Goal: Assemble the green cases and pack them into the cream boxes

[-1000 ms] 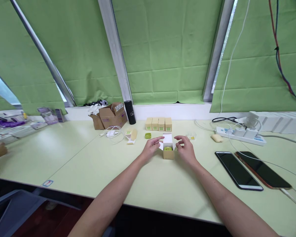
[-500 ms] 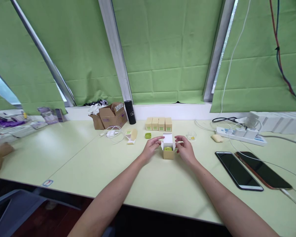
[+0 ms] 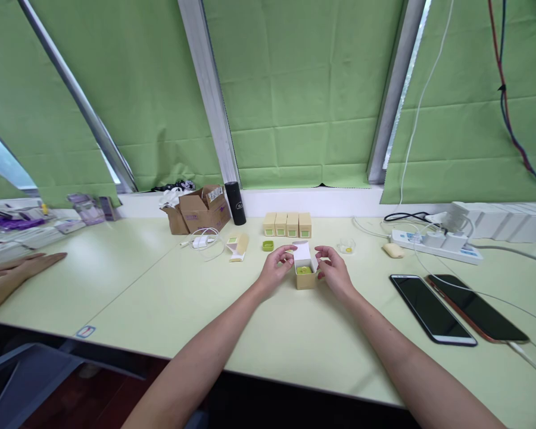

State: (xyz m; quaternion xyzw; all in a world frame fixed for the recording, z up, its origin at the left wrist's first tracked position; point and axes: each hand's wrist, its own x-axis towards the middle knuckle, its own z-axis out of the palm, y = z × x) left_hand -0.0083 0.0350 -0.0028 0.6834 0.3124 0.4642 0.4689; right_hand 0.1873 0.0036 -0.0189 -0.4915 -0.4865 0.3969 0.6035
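A small tan cardboard box (image 3: pixel 305 282) stands upright on the table between my hands. Its white-lined lid (image 3: pixel 302 251) is raised at the back, and a yellow-green item (image 3: pixel 304 270) sits inside. Curled fingers of my left hand (image 3: pixel 274 267) are at the left flap and the lid's left edge. On the other side, my right hand (image 3: pixel 335 268) has its thumb and fingers bent around the right flap. Just beyond my left hand lies a small green tray-like piece (image 3: pixel 268 245).
Several closed tan boxes (image 3: pixel 287 225) line up at the back. An opened box (image 3: pixel 237 246) lies left; a clear plastic piece (image 3: pixel 346 245) lies right. Two phones (image 3: pixel 433 310), a power strip (image 3: pixel 438 245) and cables occupy the right side. Another person's hands (image 3: pixel 27 266) rest at far left.
My left fingers have closed in on the box's left flap, and the lid leans slightly left. At far left, the other person's hands have moved further onto the table.
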